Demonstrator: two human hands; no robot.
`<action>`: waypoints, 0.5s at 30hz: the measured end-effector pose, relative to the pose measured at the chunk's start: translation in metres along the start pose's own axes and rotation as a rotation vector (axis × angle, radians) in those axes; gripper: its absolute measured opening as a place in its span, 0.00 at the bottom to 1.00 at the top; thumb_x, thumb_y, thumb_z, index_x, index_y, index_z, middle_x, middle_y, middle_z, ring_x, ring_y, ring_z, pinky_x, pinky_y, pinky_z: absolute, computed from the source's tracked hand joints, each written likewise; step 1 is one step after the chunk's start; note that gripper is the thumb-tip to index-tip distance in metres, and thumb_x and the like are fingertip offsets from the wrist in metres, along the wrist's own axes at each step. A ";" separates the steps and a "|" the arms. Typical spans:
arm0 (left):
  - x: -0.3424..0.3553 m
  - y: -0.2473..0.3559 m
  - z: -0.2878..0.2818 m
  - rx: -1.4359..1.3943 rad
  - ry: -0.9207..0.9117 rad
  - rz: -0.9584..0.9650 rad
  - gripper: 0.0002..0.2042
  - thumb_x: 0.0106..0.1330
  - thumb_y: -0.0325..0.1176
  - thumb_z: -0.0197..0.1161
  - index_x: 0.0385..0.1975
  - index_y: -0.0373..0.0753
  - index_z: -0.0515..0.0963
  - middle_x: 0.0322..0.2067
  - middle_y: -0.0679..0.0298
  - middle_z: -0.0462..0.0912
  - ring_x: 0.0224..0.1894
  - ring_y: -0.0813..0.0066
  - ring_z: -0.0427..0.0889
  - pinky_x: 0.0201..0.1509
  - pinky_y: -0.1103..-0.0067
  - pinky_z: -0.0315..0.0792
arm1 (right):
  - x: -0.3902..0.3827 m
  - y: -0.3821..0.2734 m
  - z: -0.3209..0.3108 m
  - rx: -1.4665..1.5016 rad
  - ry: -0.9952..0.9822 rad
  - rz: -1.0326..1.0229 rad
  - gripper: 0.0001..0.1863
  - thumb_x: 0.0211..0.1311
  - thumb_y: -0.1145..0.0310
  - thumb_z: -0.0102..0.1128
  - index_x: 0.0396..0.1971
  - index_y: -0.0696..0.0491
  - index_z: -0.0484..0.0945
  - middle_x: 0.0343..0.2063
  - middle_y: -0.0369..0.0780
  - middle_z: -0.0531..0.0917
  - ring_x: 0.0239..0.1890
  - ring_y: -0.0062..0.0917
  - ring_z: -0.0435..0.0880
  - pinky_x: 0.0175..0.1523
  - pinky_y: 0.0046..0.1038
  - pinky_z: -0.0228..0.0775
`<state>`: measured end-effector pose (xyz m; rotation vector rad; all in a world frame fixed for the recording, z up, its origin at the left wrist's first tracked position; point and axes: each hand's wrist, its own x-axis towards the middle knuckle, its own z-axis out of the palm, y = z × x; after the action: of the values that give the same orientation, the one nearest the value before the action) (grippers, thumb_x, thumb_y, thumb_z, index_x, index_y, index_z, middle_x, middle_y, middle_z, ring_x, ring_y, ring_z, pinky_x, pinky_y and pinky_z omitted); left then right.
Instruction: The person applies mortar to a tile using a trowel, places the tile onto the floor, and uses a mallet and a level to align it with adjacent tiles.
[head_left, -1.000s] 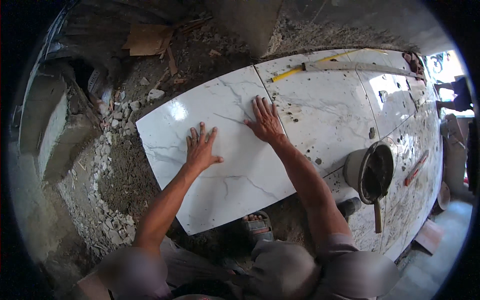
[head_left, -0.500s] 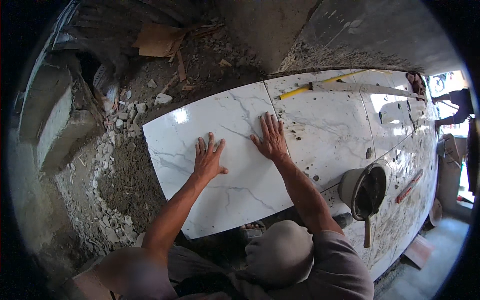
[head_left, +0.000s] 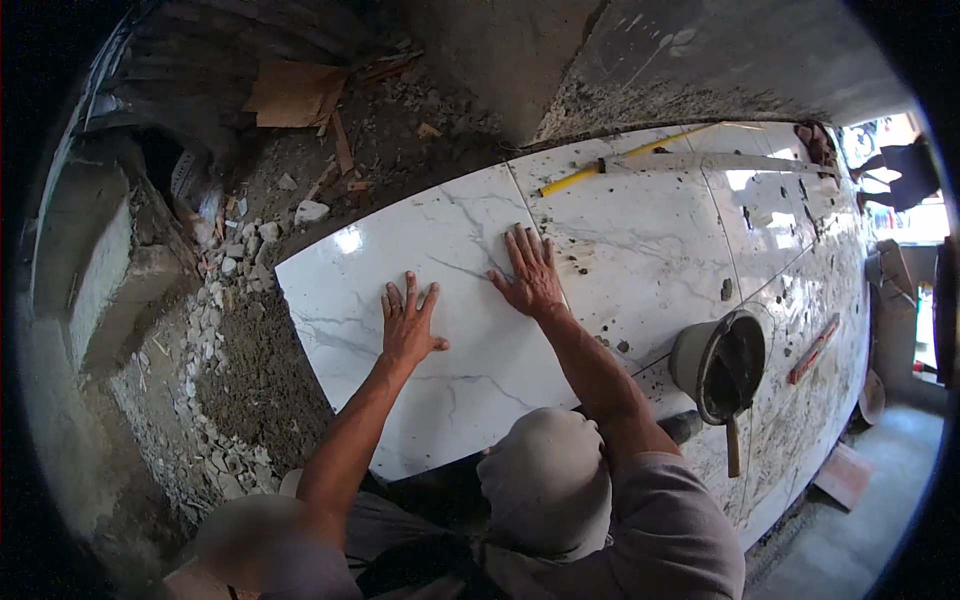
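A large white floor tile (head_left: 460,330) with grey marble-like veins lies at the left end of the laid floor. My left hand (head_left: 408,325) rests palm down near its middle, fingers spread. Further right, my right hand (head_left: 528,275) is also flat on it, fingers stretched out beside the seam with the neighbouring tile (head_left: 640,250). Neither hand holds anything. Below my hands, my bent knee (head_left: 550,480) covers part of the tile's near edge.
Damp mortar (head_left: 265,370) and broken rubble (head_left: 215,300) border the tile's left side. On the right stand a bucket (head_left: 690,360) with a wooden-handled tool and a red level (head_left: 815,350). A long straightedge (head_left: 720,162) lies near the wall. Another person (head_left: 900,175) is at far right.
The view has shifted slightly, and my knee has come up and left over the tile's near edge. Both hands remain flat on the same tile.
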<state>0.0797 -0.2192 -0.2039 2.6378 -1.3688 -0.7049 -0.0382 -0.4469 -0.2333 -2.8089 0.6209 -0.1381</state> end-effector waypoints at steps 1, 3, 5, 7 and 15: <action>0.000 0.000 -0.001 0.003 -0.008 -0.003 0.56 0.34 0.53 0.77 0.67 0.50 0.52 0.69 0.45 0.38 0.66 0.27 0.43 0.67 0.47 0.43 | 0.000 0.000 0.000 0.001 -0.017 0.009 0.40 0.59 0.45 0.51 0.65 0.54 0.54 0.67 0.47 0.52 0.70 0.40 0.49 0.70 0.50 0.36; 0.000 0.001 -0.004 0.004 -0.022 -0.010 0.55 0.35 0.53 0.77 0.67 0.49 0.52 0.69 0.45 0.38 0.66 0.28 0.43 0.67 0.47 0.44 | 0.001 -0.002 -0.001 0.002 -0.044 0.024 0.40 0.60 0.45 0.51 0.65 0.54 0.54 0.68 0.47 0.52 0.70 0.39 0.48 0.70 0.49 0.35; 0.000 0.003 -0.009 0.003 -0.036 -0.013 0.55 0.35 0.52 0.77 0.67 0.50 0.53 0.69 0.46 0.38 0.66 0.28 0.43 0.67 0.47 0.45 | 0.001 -0.004 -0.005 -0.003 -0.060 0.036 0.40 0.60 0.44 0.49 0.66 0.54 0.54 0.68 0.46 0.51 0.70 0.39 0.47 0.71 0.49 0.35; 0.002 0.007 -0.010 0.009 -0.046 -0.029 0.55 0.35 0.51 0.77 0.67 0.50 0.53 0.69 0.47 0.39 0.66 0.29 0.43 0.67 0.47 0.45 | -0.004 0.001 -0.008 -0.013 -0.054 0.035 0.40 0.61 0.43 0.49 0.66 0.54 0.53 0.68 0.46 0.50 0.71 0.38 0.46 0.71 0.49 0.34; 0.003 0.012 -0.002 0.067 -0.036 -0.029 0.53 0.36 0.52 0.77 0.67 0.52 0.54 0.68 0.47 0.43 0.65 0.29 0.47 0.64 0.44 0.48 | -0.077 -0.031 -0.006 0.176 0.143 -0.025 0.27 0.62 0.54 0.52 0.54 0.58 0.70 0.66 0.49 0.56 0.66 0.45 0.58 0.66 0.47 0.50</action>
<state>0.0731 -0.2286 -0.1995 2.7146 -1.3904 -0.7265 -0.0966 -0.3883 -0.2223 -2.6533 0.5747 -0.3819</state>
